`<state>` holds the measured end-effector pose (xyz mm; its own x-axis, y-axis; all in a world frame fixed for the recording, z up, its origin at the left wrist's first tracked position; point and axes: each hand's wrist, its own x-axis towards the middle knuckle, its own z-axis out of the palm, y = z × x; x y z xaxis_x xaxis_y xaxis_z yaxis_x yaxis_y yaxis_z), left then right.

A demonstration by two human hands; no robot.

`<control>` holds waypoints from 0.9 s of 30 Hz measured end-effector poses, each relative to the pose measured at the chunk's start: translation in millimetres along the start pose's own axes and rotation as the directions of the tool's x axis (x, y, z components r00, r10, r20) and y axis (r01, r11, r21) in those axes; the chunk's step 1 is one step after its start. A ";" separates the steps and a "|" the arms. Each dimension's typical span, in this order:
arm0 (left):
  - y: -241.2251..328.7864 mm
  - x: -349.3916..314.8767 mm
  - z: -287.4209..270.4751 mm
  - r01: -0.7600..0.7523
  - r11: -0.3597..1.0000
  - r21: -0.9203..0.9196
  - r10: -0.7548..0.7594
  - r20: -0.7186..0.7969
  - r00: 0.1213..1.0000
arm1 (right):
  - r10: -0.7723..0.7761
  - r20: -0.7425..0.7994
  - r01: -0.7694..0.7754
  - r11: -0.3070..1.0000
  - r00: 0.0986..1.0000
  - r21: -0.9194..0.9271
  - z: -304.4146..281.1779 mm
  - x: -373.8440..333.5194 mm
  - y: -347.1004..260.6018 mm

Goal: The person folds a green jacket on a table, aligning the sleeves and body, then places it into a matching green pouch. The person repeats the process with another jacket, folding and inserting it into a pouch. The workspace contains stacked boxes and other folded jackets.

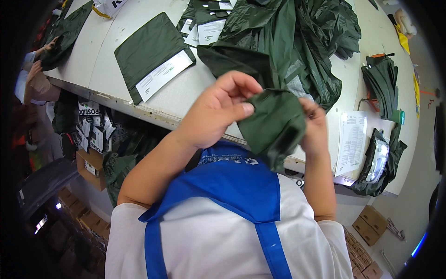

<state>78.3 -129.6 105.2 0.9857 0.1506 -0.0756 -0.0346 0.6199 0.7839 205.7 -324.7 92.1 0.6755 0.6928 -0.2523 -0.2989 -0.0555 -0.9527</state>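
Note:
A small dark green fabric pouch (272, 123) is held up in front of my apron, over the table's near edge. My left hand (216, 109) pinches its upper left edge between thumb and fingers. On its other side my right hand (315, 122), a little blurred, grips the fabric, with its fingertips partly hidden behind it. Just beyond the pouch lies a large crumpled heap of dark green fabric (302, 42). Left of my hands, a flat dark green square bag (151, 49) lies on the table with a white printed card (165, 74) along its near side.
Several small green bags with white cards (210, 31) lie at the back. To the right are a printed sheet (351, 142), folded green pieces (382, 83) and a pack with a clear window (377, 160). A co-worker's hands (35, 67) hold dark fabric at far left. An open carton (90, 169) stands below the table.

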 end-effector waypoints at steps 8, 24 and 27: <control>24.6 -23.3 -13.0 0.198 0.971 0.137 -0.205 0.043 0.978 | -0.130 -0.098 0.143 0.979 0.987 0.145 29.3 -14.7 -4.0; 24.4 -25.6 -14.9 0.250 0.968 0.029 -0.248 -0.062 0.967 | 0.164 0.054 -0.129 0.498 0.985 0.857 52.2 -2.8 28.7; 26.3 -26.8 -12.9 0.174 0.985 0.013 -0.174 -0.011 0.985 | 0.031 0.176 -0.170 0.464 0.984 0.870 57.0 -3.8 23.3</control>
<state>48.8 -107.4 120.0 0.9748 0.0490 -0.2175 0.1396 0.6265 0.7668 157.8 -287.6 80.6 0.5371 0.8064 -0.2475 -0.8394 0.4819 -0.2513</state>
